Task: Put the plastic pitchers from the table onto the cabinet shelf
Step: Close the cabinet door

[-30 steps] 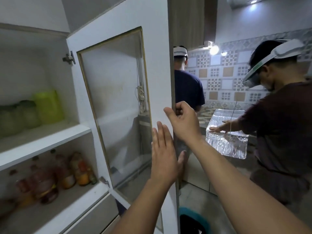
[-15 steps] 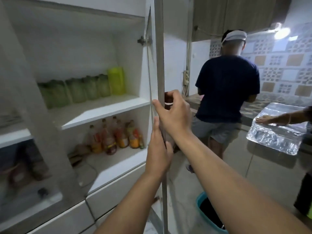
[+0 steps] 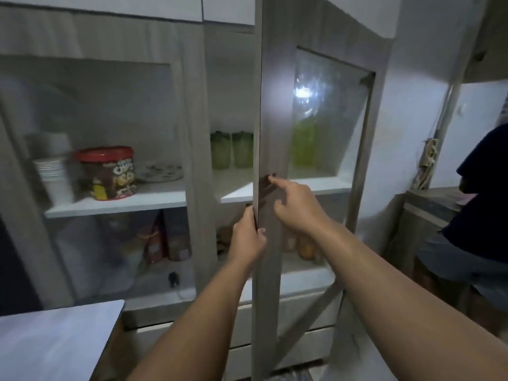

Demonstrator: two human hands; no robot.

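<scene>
Cabinet door [image 3: 270,149] stands partly ajar, its free edge facing the camera. Left hand [image 3: 248,237] wraps that edge, fingers curled over it and thumb on the near face. Right hand [image 3: 295,209] sits on the door's front beside the dark handle [image 3: 268,188], index finger stretched up to the handle top, other fingers loosely bent; it looks to be pressing rather than clamping.

Risks, as I judge them:
- Left-hand fingers lie over the closing edge; if the door swings shut against the centre post [image 3: 196,160], they could get pinched.
- A hard push could rattle the glass pane [image 3: 327,114] or jolt what stands on the shelf [image 3: 275,189].

Plastic pitchers [image 3: 232,149]: green, standing in a row on the shelf inside the cabinet, above and behind both hands, well apart from them. Two show in the gap left of the door edge; a brighter yellow-green shape [image 3: 305,143] shows through the pane, probably another, though glare and blur make that uncertain. Neither hand carries a pitcher. Table [image 3: 55,339] corner at lower left shows none on its visible part.
</scene>
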